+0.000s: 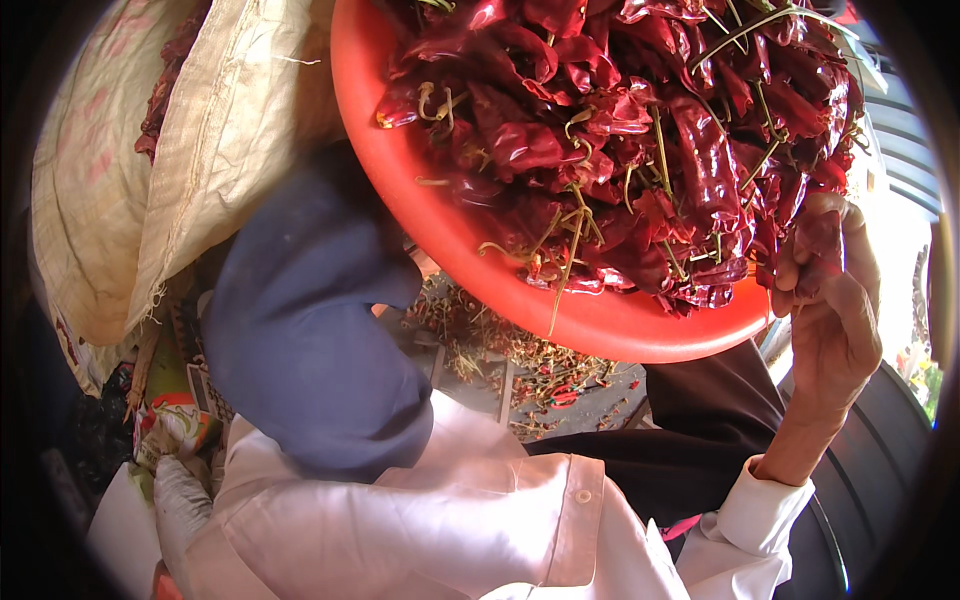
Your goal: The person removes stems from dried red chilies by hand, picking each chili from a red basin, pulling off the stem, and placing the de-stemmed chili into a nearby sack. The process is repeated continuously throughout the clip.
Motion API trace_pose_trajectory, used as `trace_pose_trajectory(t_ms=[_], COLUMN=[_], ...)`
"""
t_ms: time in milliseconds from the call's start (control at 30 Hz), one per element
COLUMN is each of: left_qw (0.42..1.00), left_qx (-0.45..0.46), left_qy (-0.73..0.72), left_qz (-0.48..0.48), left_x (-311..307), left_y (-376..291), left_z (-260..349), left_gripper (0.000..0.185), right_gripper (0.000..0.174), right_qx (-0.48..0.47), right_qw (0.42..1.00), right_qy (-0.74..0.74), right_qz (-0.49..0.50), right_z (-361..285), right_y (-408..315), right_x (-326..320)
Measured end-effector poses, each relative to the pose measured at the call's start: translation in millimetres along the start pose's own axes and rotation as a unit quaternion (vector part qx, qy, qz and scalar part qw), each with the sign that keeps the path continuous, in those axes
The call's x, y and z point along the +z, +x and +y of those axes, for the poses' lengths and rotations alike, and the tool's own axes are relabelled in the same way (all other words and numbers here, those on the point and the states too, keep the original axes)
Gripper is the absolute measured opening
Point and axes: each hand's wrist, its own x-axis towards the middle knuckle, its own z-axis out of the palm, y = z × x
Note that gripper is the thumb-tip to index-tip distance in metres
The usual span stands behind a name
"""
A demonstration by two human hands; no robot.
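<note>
At the right rim of a red plastic basin [667,337], my right hand [832,292] pinches a dried red chilli pepper [821,244] between thumb and fingers. Heaped dried red chilli peppers [540,142] fill the basin, wrinkled and glossy, many with thin pale stems. One branched dry stem [577,217] hangs down over the front of the heap. My left hand is out of view. Blurred dark blue cloth [322,322] covers the area to the left of the basin, and what lies beneath it is hidden.
A woven plastic sack [210,165] with more dried chillies [169,82] stands at the left. Below the basin, loose stems and chilli scraps [540,375] litter the ground. Crumpled packaging [176,427] lies at the lower left. A dark ribbed surface [862,465] borders the right side.
</note>
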Motion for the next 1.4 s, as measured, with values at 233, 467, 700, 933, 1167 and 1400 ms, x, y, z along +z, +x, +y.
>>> trace_pose_trajectory(t_ms=[233,467,700,933,1167,1400], left_qw=[1.0,0.999,0.998,0.998,0.999,0.999], left_qx=[0.005,0.029,0.033,0.046,0.019,-0.02], left_qy=[-0.016,-0.037,-0.044,-0.036,-0.027,-0.043], left_qz=[0.01,-0.006,-0.01,0.01,0.017,0.002], left_x=[3,43,57,57,37,31], left_y=[-15,-54,-55,-4,-5,-35], left_z=[11,48,62,45,27,20], left_gripper=[0.044,0.043,0.042,0.041,0.04,0.039], right_gripper=[0.06,0.056,0.056,0.05,0.044,0.037], right_qx=[-0.013,-0.036,0.001,-0.011,0.024,0.002], right_qw=[0.999,0.999,0.974,0.998,0.995,0.974], right_qy=[-0.018,-0.003,0.214,0.06,0.091,0.225], right_qz=[-0.033,0.009,-0.071,-0.027,-0.034,-0.007], right_z=[2,12,9,11,9,13], right_y=[4,21,28,32,27,23], right_x=[-17,-49,-35,-42,-48,-70])
